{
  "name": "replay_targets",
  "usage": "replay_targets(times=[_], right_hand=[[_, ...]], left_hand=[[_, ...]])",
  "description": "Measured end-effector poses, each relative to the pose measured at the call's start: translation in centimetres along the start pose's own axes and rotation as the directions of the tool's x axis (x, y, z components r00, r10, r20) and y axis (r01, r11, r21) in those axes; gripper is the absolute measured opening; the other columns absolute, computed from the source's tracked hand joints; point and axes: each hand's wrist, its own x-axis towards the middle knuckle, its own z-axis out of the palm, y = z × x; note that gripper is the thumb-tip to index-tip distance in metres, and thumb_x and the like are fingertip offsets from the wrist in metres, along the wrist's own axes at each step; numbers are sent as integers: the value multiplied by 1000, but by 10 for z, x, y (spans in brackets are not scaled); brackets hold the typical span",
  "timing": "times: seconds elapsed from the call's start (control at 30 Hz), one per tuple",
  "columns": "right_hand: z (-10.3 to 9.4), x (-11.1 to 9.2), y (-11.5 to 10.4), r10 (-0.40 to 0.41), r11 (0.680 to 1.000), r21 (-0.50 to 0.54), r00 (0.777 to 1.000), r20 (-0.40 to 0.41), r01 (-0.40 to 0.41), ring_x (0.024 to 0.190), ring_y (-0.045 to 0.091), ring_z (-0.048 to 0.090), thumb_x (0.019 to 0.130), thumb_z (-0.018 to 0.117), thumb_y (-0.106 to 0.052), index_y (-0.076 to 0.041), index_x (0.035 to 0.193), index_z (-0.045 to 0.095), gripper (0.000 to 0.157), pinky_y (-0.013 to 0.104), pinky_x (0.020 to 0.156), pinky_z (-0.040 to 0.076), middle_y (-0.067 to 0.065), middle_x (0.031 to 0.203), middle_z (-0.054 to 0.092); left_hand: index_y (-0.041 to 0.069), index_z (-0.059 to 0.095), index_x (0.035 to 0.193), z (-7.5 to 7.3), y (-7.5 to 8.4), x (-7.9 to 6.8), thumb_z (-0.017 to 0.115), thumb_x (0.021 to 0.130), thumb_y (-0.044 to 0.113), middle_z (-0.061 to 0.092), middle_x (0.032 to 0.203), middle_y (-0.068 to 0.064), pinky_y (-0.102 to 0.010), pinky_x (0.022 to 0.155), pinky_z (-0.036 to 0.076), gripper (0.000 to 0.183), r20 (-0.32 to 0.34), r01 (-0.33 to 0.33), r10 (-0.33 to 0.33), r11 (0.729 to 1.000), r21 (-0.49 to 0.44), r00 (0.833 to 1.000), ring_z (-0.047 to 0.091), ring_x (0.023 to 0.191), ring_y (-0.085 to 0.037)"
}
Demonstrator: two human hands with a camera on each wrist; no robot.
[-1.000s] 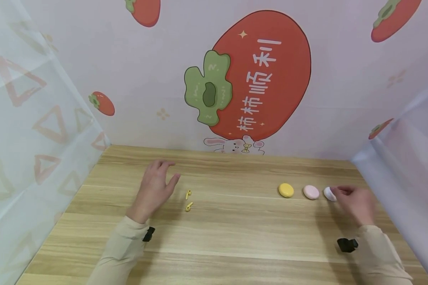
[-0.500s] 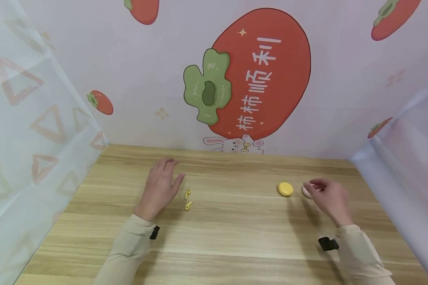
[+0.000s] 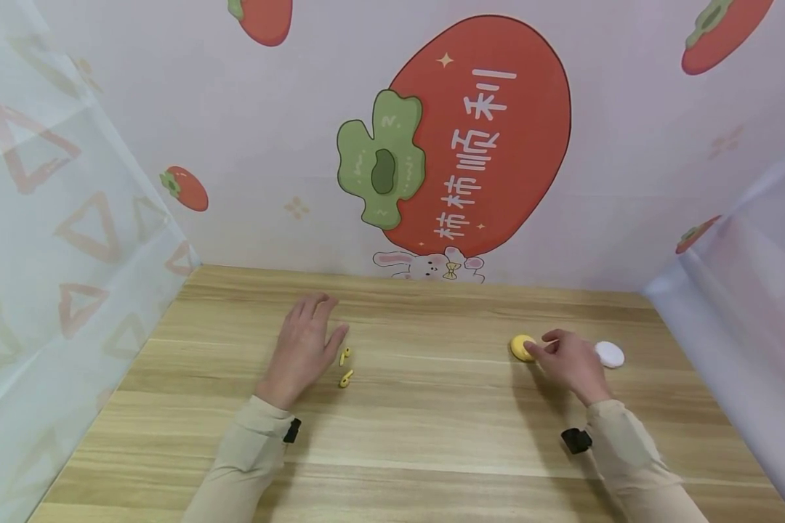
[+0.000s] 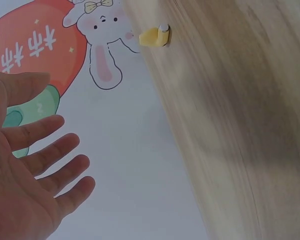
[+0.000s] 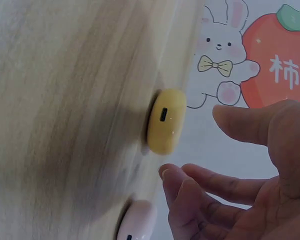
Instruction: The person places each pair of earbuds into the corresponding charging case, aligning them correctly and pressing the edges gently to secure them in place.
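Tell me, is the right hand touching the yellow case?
Apart. The right wrist view shows a gap between the yellow case and the right hand: thumb and fingertips stop short, though they overlap in the head view.

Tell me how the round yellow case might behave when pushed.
The yellow case seems stiff, holding an even, rounded shape. Its smooth, glossy surface may be slippery. Lying flat on the table, it should probably slide rather than roll.

Head view bright, even; soft shadows plus pale sheen on desk (image 3: 445,428). Wrist views dimmer, softer, with broad diffuse shadows. Small glint on yellow case (image 5: 168,137).
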Motion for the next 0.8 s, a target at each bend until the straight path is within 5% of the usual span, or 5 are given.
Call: replay_targets(times=[0.37, 0.8], right_hand=[[4, 7, -3, 63, 995, -75, 996, 70, -58, 93, 37, 65, 97, 61, -53, 12, 122, 63, 69, 46, 70, 50, 24, 109, 69], [13, 10, -1, 62, 996, -59, 998, 31, -60, 83, 29, 61, 94, 67, -49, 8, 112, 67, 60, 38, 63, 44, 18, 98, 69]], left_hand=[[-7, 59, 129, 1, 3, 1, 71, 96, 20, 56, 132, -24, -58, 105, 41, 44, 31, 19, -18, 1000, -25, 999, 51, 124, -43], [-6, 59, 131, 1, 8, 4, 70, 97, 22, 56, 133, -24, -57, 105, 40, 46, 39, 36, -33, 996, -81, 999, 50, 125, -41]])
